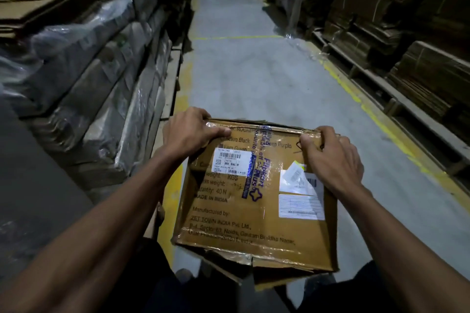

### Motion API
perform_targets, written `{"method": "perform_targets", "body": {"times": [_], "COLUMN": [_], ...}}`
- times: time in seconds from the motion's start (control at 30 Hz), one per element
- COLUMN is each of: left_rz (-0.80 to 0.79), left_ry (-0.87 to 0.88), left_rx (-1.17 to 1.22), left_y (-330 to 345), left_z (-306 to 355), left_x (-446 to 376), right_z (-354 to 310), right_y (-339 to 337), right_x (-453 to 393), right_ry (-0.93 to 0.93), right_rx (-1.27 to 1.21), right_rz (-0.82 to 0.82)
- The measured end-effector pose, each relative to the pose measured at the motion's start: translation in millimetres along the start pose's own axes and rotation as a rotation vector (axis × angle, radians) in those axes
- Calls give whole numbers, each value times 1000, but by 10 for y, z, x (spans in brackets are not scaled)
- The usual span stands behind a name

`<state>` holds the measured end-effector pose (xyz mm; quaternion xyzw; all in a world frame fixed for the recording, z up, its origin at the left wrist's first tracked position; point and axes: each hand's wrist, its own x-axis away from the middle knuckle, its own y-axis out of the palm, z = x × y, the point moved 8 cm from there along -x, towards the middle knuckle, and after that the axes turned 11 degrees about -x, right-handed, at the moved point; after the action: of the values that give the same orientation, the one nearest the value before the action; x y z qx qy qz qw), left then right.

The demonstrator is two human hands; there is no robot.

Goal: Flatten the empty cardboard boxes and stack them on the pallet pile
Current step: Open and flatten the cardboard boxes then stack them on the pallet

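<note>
— What do you see around the grey concrete floor (244, 68)?

— You stand in a dim aisle. Left of the floor, plastic-wrapped bundles (101, 79) are heaped high. Right of it, flat cardboard stacks (412, 33) rest on wooden pallets (376, 81).

— And on the floor itself?

— Yellow painted lines (356, 94) run along both edges, one crossing farther ahead.

Hidden, cropped, blurred

Fingertips of left hand (189, 129) and right hand (333, 157) curled out of sight over far edge of cardboard box (256, 201); small print on white labels (301, 203) unreadable; forearms cropped at 6 o'clock; aisle end at 12 o'clock too dark to tell.
</note>
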<state>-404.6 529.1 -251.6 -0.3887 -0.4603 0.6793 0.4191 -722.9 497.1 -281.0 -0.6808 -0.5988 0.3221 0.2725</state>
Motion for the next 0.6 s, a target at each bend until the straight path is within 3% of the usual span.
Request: {"method": "perform_targets", "body": {"times": [0.17,0.37,0.6], "left_rz": [-22,-98,-672], "left_ry": [11,133,275], "left_rx": [-69,37,60], "left_y": [176,344,790], "left_z": [-5,-60,-420], "left_x": [-183,-34,686], "right_z": [-18,-118,-99], "right_y": [157,330,380], "right_x": [-261,-540,-767], "right_ry": [43,80,111], "right_rx": [24,-37,-130], "right_rz": [-63,-100,-176]}}
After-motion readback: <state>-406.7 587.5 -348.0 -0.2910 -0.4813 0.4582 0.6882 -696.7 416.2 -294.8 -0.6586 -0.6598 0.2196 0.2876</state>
